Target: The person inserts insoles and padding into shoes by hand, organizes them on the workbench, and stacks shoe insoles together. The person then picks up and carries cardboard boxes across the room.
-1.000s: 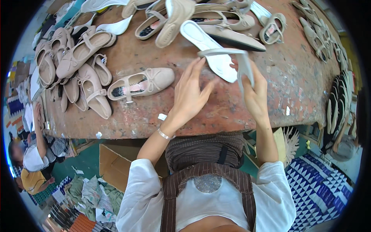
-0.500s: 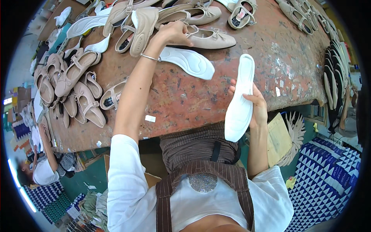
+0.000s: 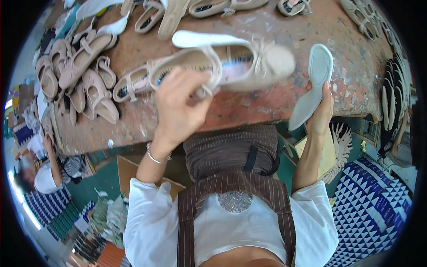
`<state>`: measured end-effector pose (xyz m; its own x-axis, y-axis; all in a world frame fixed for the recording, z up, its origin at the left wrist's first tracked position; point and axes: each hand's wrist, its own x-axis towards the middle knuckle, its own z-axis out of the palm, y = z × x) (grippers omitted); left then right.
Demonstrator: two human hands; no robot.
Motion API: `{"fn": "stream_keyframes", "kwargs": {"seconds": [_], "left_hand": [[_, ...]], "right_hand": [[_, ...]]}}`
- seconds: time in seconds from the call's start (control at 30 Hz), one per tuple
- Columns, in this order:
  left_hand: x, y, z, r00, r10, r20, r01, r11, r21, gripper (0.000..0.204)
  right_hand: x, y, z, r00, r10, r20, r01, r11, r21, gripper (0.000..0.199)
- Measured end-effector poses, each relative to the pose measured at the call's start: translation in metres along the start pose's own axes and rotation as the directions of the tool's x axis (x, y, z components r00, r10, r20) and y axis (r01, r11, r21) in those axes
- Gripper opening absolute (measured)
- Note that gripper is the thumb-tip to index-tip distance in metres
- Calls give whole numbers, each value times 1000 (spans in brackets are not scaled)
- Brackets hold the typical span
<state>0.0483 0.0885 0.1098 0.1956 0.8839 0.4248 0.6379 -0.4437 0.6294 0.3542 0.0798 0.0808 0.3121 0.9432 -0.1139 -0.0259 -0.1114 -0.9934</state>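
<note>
My left hand (image 3: 180, 104) grips a beige flat shoe (image 3: 275, 66) by its heel side, lifted above the table. The shoe has a bow at the front and a strap across its opening, its toe pointing right; motion blurs both shoe and hand. In my right hand (image 3: 322, 109) is a pale insole (image 3: 320, 62), held upright at its middle between thumb and fingers, to the right of the shoe. Behind the lifted shoe, partly hidden by it, a white insole (image 3: 200, 39) lies on the table. Another strapped beige shoe (image 3: 129, 84) rests left of my left hand.
Many beige shoes (image 3: 84, 66) are heaped on the left of the worn reddish table (image 3: 249, 107). More shoes (image 3: 227, 6) and white insoles (image 3: 100, 6) line its far side. Dark-and-beige soles (image 3: 391, 93) stand at the right. A co-worker (image 3: 42, 167) sits at far left.
My left hand has lifted the bowed shoe off the far group and drawn it nearer. My right hand has moved right and slightly up with the insole, which is now tilted.
</note>
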Motion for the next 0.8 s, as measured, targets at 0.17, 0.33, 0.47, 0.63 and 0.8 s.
{"fn": "stream_keyframes", "kwargs": {"seconds": [0.17, 0.33, 0.47, 0.63, 0.8], "left_hand": [[-96, -8, 27, 937, -337, 94, 338, 941, 3, 28], [-138, -14, 44, 914, -404, 23, 403, 905, -134, 24], [-141, -12, 46, 885, -439, -153, 404, 890, -212, 20], [-148, -8, 26, 735, -557, -387, 612, 791, 25, 38], [-155, -33, 19, 628, -758, -178, 698, 649, -301, 58]], "right_hand": [[-30, -1, 36, 811, -318, 491, 567, 637, -522, 35], [-42, 12, 74, 599, -217, 771, 730, 543, -414, 33], [-44, 26, 97, 519, -222, 825, 788, 499, -361, 27], [-48, 41, 121, 520, -237, 820, 759, 568, -318, 26], [-57, 56, 148, 463, -189, 866, 738, 623, -259, 16]]}}
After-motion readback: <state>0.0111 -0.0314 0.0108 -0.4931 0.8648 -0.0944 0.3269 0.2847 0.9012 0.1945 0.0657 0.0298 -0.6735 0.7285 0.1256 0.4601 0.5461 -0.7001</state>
